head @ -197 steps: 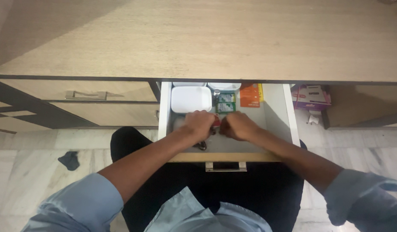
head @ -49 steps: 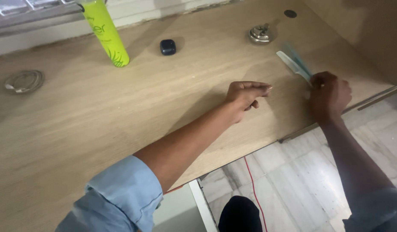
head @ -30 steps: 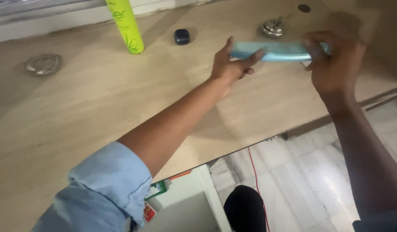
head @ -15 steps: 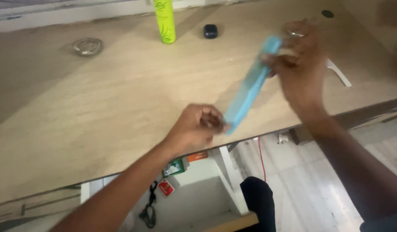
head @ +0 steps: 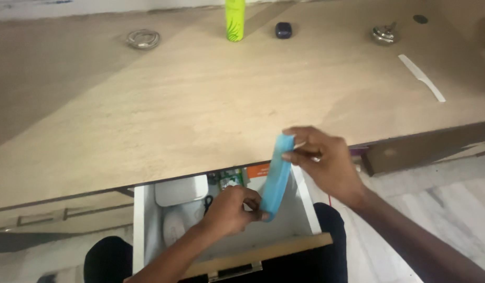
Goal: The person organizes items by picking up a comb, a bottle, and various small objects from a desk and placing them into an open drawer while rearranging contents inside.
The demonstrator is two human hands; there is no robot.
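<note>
Blue case (head: 276, 175), long, flat and narrow with a pale matte sky-blue surface, is hanging tilted over the open drawer (head: 305, 207), just past the front edge of the tabletop (head: 200, 105). Both hands are gripping it, one at each end: the right hand (head: 326, 165) is pinching the upper end while the left hand (head: 229, 209) is closing on the lower end down inside the drawer, seemingly steadying it lengthwise so it fits among a white box (head: 180, 189) and small packets (head: 232, 177).
</note>
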